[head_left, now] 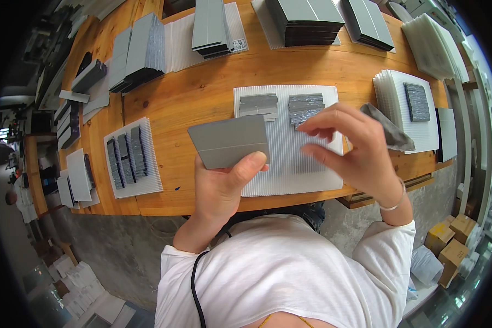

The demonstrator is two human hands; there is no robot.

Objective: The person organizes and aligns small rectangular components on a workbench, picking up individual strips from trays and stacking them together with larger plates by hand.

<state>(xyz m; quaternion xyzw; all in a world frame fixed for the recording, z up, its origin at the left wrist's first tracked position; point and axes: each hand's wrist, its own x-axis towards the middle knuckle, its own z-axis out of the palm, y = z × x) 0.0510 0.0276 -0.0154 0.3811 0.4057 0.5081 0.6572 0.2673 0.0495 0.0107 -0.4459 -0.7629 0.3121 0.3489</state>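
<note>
My left hand (224,183) grips a flat grey panel (229,141) by its lower right corner, thumb on the face. A thin pale line runs across the panel, which is tilted above the table. To the right my right hand (352,139) hangs in the air, thumb and fingers apart, with nothing visible between them. Beneath both hands lies a white ribbed plastic sheet (290,183). On its far part rest two piles: flat grey strips (258,104) at left and shiny dark grey strips (305,105) at right, close to my right fingertips.
Tall stacks of grey panels (306,19) line the far side of the wooden table (186,104). At left, another ribbed sheet (152,164) carries dark strips. A stack of white sheets (388,90) and a grey cloth-like piece (391,131) lie at right. Cardboard boxes (452,257) sit lower right.
</note>
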